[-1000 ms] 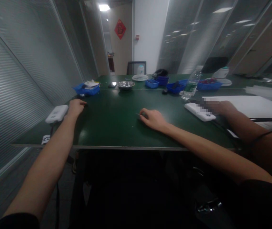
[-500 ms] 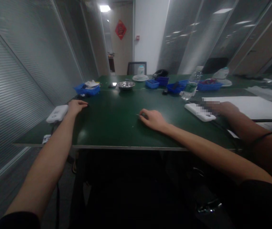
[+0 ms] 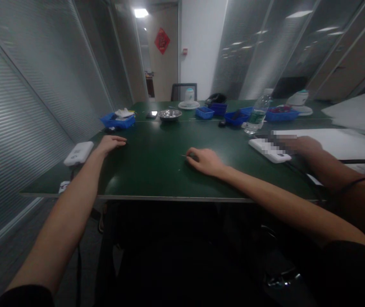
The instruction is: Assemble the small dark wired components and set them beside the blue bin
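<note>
My left hand [image 3: 109, 144] is over the left side of the green table [image 3: 150, 175]. Its fingers reach to the right with the tips close together, as in a pinch; whatever lies between them is too small to make out. Further right, my right hand [image 3: 206, 162] rests on the tabletop, thumb and forefinger closed on a thin needle-like piece [image 3: 183, 156]. The tip of that piece sticks out to the left. A gap of bare tabletop separates the two hands.
A white device [image 3: 79, 153] stands left of my left forearm. Behind are a blue tray [image 3: 118, 122], a metal bowl [image 3: 169, 115] and a water bottle [image 3: 257, 114]. At right, another person's hand [image 3: 304, 147] is by a white power bank-like box [image 3: 269, 152] and paper [image 3: 336, 143].
My left hand has moved a little to the right, its fingers straighter. My right hand stays almost in place. At far right, a sheet of paper has been lifted.
</note>
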